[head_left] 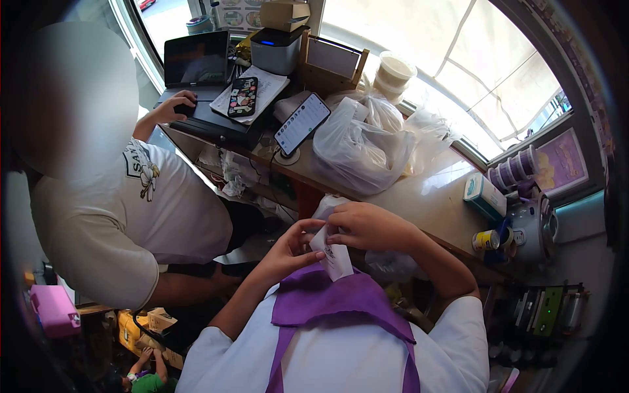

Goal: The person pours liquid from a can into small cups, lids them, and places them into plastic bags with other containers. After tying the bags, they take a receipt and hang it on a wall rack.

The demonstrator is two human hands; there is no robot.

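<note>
Both of my hands meet in front of my chest, above a purple apron [334, 298]. A small white paper packet [336, 260] with faint print is between them. My left hand [291, 249] grips its left side with thumb and fingers. At its upper edge, the fingers of my right hand [363, 226] are bent and pressed on the paper. Another whitish piece [325, 207] shows just behind my fingers; what it is I cannot make out.
A counter [419, 206] holds white plastic bags [360, 144], a propped phone [302, 124], a laptop [196, 59] and a blue-white box [485, 196]. Close on the left, a person in a white shirt [137, 223] rests one hand by the laptop. Another person [149, 380] is at lower left.
</note>
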